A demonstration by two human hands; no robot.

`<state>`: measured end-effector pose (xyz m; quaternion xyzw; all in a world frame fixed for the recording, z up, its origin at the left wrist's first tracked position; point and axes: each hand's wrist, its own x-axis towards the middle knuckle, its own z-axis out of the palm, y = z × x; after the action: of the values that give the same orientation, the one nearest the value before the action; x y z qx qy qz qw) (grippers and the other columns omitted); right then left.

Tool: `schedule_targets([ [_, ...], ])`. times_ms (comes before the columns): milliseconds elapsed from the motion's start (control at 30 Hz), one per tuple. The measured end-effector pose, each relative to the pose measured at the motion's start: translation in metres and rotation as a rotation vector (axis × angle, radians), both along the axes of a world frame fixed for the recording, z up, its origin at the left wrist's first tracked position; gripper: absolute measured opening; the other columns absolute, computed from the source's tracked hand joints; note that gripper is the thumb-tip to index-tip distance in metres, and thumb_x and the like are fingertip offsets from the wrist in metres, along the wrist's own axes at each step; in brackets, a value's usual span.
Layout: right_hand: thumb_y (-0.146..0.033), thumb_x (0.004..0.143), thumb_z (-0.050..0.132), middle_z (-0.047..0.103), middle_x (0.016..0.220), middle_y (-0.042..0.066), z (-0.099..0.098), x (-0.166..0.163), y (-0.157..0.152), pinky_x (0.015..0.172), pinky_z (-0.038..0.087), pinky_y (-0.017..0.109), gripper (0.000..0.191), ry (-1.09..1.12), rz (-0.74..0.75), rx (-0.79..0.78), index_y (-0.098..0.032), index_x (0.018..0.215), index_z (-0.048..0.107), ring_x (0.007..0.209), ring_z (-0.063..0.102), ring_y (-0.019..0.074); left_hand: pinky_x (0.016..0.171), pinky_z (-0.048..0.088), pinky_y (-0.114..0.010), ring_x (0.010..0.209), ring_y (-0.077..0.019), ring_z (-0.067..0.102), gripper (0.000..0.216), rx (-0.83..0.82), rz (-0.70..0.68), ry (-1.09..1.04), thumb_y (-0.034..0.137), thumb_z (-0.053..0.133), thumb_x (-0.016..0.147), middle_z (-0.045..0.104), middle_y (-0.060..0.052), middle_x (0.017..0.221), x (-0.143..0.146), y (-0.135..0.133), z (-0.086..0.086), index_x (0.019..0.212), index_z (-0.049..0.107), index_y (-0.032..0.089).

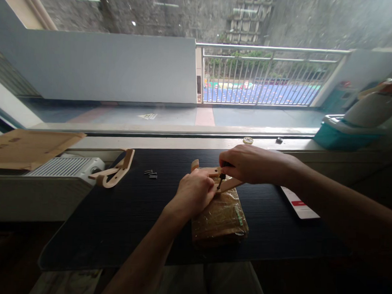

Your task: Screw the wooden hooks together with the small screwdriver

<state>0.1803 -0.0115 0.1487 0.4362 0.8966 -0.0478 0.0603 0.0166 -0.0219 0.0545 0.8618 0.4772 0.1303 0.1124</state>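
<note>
My right hand (239, 162) is closed around the dark handle of a screwdriver (221, 179), its shaft slanting down to a pale wooden bracket (230, 185). With my left hand (196, 189) I grip the left side of that bracket, fingers curled over it. Beneath the wood lies a brown package (217, 223) wrapped in shiny clear tape. The screwdriver's tip meets the wood beside my left fingers; any screw there is too small to make out. Several loose screws (151, 174) lie on the black table (130, 222), left of my hands.
Another wooden bracket (117, 173) rests at the table's left edge, near a white radiator (65, 169) with a cardboard piece (30, 146) on it. A white and red card (299, 203) lies right. Along the windowsill stand a tape roll (248, 140) and a teal box (346, 134).
</note>
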Motion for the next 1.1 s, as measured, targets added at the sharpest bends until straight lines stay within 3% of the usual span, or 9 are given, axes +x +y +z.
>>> schedule_targets([
  [133, -0.028, 0.088, 0.042, 0.063, 0.07, 0.006, 0.0, -0.001, 0.002, 0.056, 0.029, 0.027, 0.028, -0.013, 0.003, 0.022, -0.014, 0.083, 0.066, 0.059, 0.045, 0.0127, 0.079, 0.048, -0.027, 0.083, -0.0155, 0.061, 0.023, -0.002, -0.004, -0.002, 0.03, 0.058, 0.08, 0.069, -0.002, 0.091, 0.0, 0.0, 0.0, 0.06, 0.067, 0.021],
  [300, -0.035, 0.084, 0.05, 0.067, 0.084, 0.006, 0.006, 0.004, 0.001, 0.056, 0.03, 0.026, 0.034, 0.034, 0.023, 0.014, -0.019, 0.113, 0.061, 0.066, 0.052, 0.0141, 0.081, 0.048, -0.027, 0.083, -0.0153, 0.061, 0.024, 0.012, -0.01, -0.022, 0.031, 0.057, 0.08, 0.069, -0.001, 0.087, -0.001, 0.001, -0.001, 0.06, 0.068, 0.022],
  [400, -0.024, 0.085, 0.047, 0.066, 0.078, 0.004, 0.008, 0.004, 0.0, 0.057, 0.03, 0.025, 0.022, 0.031, 0.073, -0.012, -0.018, 0.093, 0.067, 0.065, 0.05, 0.0122, 0.079, 0.048, -0.026, 0.085, -0.0161, 0.061, 0.024, 0.011, -0.012, -0.019, 0.031, 0.057, 0.08, 0.069, -0.002, 0.087, -0.001, 0.001, -0.002, 0.06, 0.067, 0.022],
  [500, -0.019, 0.086, 0.043, 0.064, 0.072, 0.004, 0.006, 0.001, -0.001, 0.06, 0.03, 0.026, 0.024, 0.002, 0.098, -0.01, -0.015, 0.078, 0.065, 0.064, 0.048, 0.0116, 0.08, 0.048, -0.027, 0.089, -0.0174, 0.061, 0.025, 0.007, -0.024, -0.019, 0.03, 0.057, 0.08, 0.069, -0.003, 0.09, -0.002, 0.002, -0.003, 0.06, 0.067, 0.021],
  [833, -0.029, 0.088, 0.043, 0.062, 0.069, 0.005, -0.003, 0.003, 0.003, 0.056, 0.03, 0.026, 0.027, 0.043, -0.03, -0.009, -0.015, 0.085, 0.066, 0.059, 0.046, 0.0126, 0.083, 0.047, -0.03, 0.084, -0.0172, 0.061, 0.025, -0.015, -0.016, -0.013, 0.032, 0.056, 0.081, 0.068, -0.003, 0.087, -0.001, 0.002, -0.002, 0.062, 0.067, 0.021],
  [1100, -0.031, 0.085, 0.046, 0.063, 0.07, 0.002, 0.008, 0.004, -0.002, 0.053, 0.027, 0.025, 0.023, 0.034, 0.017, 0.025, -0.018, 0.085, 0.066, 0.056, 0.044, 0.0107, 0.087, 0.046, -0.03, 0.084, -0.0158, 0.061, 0.027, 0.006, -0.025, -0.027, 0.03, 0.056, 0.081, 0.068, -0.001, 0.09, -0.002, 0.002, -0.002, 0.057, 0.065, 0.021],
])
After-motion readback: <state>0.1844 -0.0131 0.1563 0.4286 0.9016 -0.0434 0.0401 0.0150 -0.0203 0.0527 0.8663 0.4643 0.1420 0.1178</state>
